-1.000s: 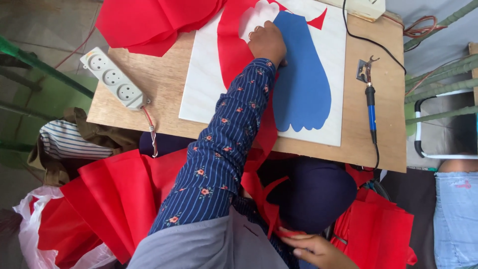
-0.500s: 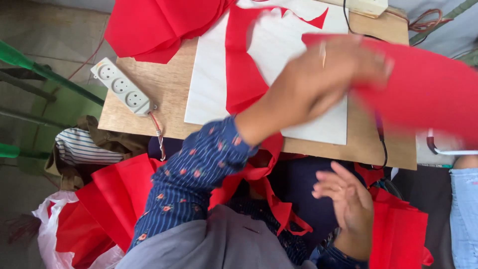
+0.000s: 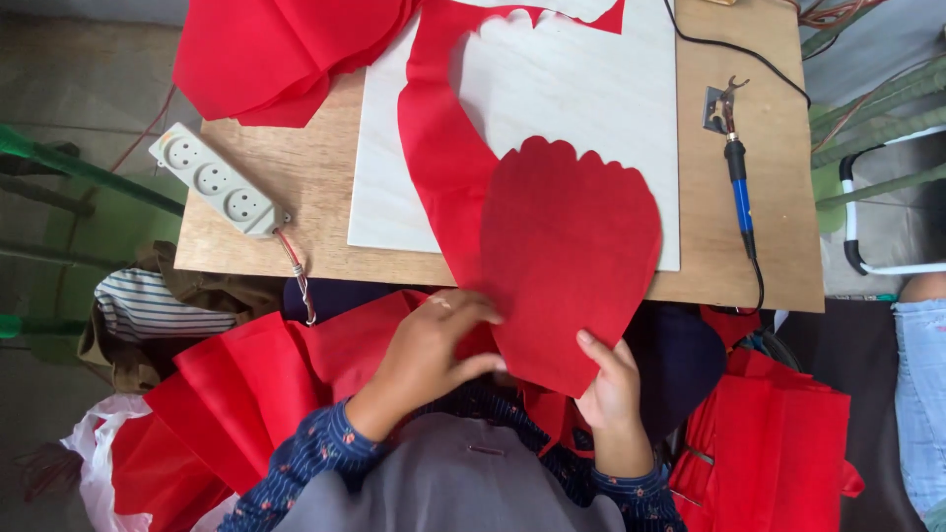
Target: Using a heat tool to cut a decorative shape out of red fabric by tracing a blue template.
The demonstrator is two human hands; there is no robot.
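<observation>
Both the left hand (image 3: 424, 345) and right hand (image 3: 608, 386) grasp the scalloped red fabric cutout (image 3: 572, 256) over the surface (image 3: 778, 197) edge.

**Around the wooden table**

A white power strip (image 3: 219, 180) lies on the wooden table (image 3: 769, 227) at the left edge. A blue-handled soldering tool (image 3: 737, 172) lies at the right. A pale board (image 3: 581, 89) covers the middle. Striped cloth (image 3: 148, 307) hangs below.
</observation>
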